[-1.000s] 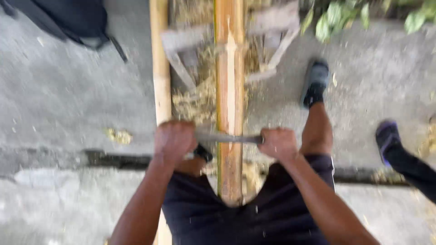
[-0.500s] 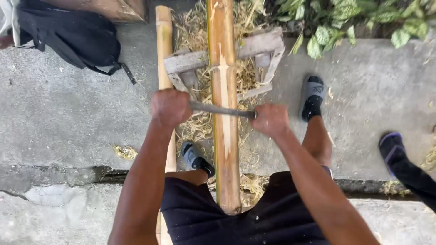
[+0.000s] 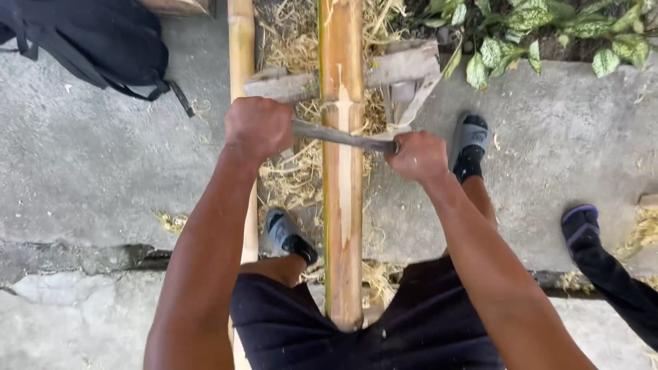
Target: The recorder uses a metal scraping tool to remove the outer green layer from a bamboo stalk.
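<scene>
Two bamboo poles [image 3: 341, 205], one blade [image 3: 343, 137], one backpack [image 3: 89, 41].

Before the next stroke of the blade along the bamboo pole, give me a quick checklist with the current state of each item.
1. Left hand closed on its end of the blade: ok.
2. Right hand closed on the other end: ok.
3. Blade lies across the bamboo pole, touching it: ok.
4. Pole rests on the wooden support ahead: ok.
5. Near end of pole braced between the legs: cannot tell, shorts hide it.
6. Another person's foot at right, apart from the pole: ok.
</scene>
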